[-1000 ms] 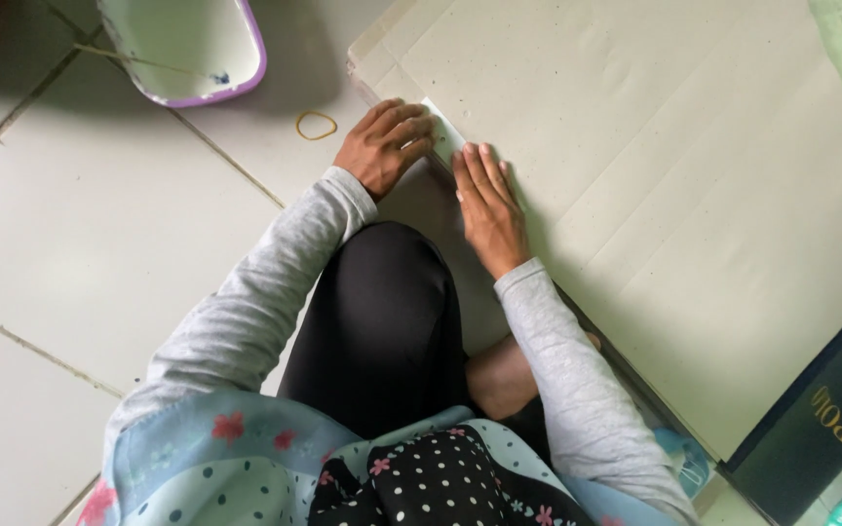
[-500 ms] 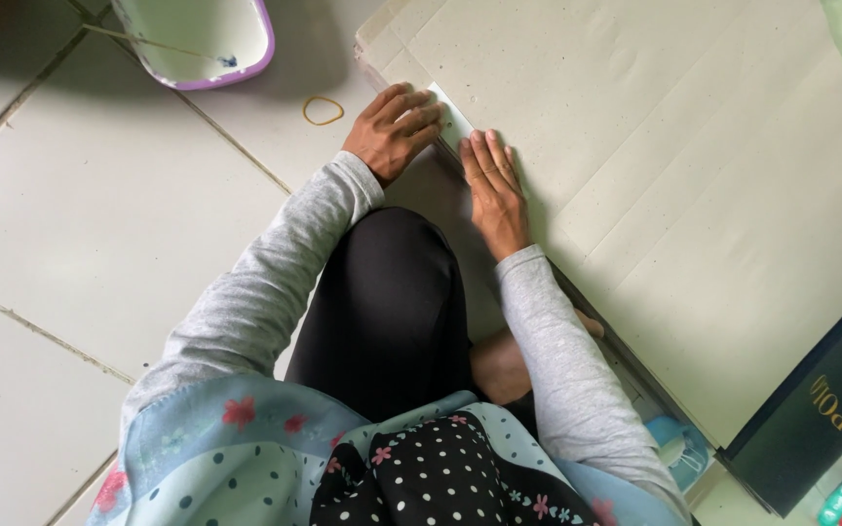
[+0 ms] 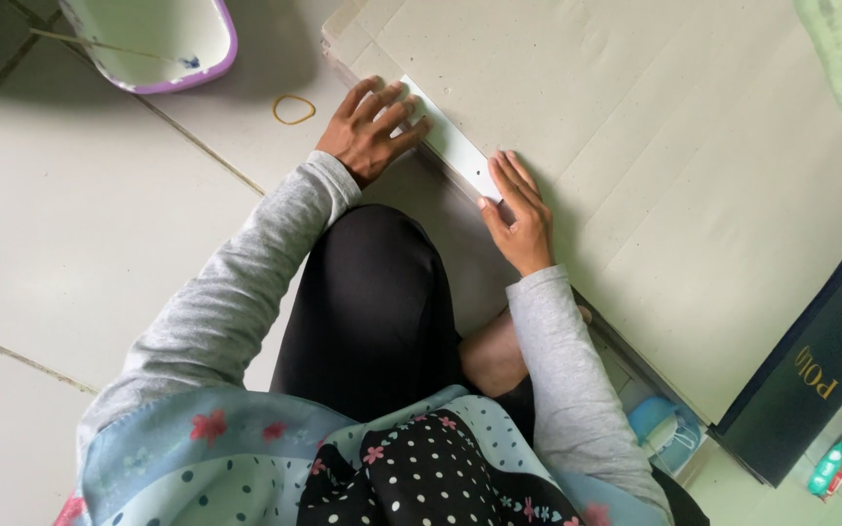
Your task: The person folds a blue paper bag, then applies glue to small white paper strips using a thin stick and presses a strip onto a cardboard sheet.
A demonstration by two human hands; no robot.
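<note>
A narrow white paper strip (image 3: 452,148) lies along the near edge of a large flat cardboard sheet (image 3: 655,166) on the tiled floor. My left hand (image 3: 370,127) presses flat on the strip's left end, fingers spread. At the strip's right end my right hand (image 3: 518,209) rests flat, fingers together. Neither hand grips anything. Grey sleeves cover both arms, and my black-trousered knee (image 3: 372,302) sits below the hands.
A white basin with a purple rim (image 3: 153,44) stands at the top left, a thin stick across it. A yellow rubber band (image 3: 293,109) lies on the tiles near my left hand. A dark box (image 3: 811,370) and small containers (image 3: 669,429) sit at the lower right.
My hands have moved apart along the strip: the left slid towards its far left end, the right stayed at the right end. More of the white strip shows between them.
</note>
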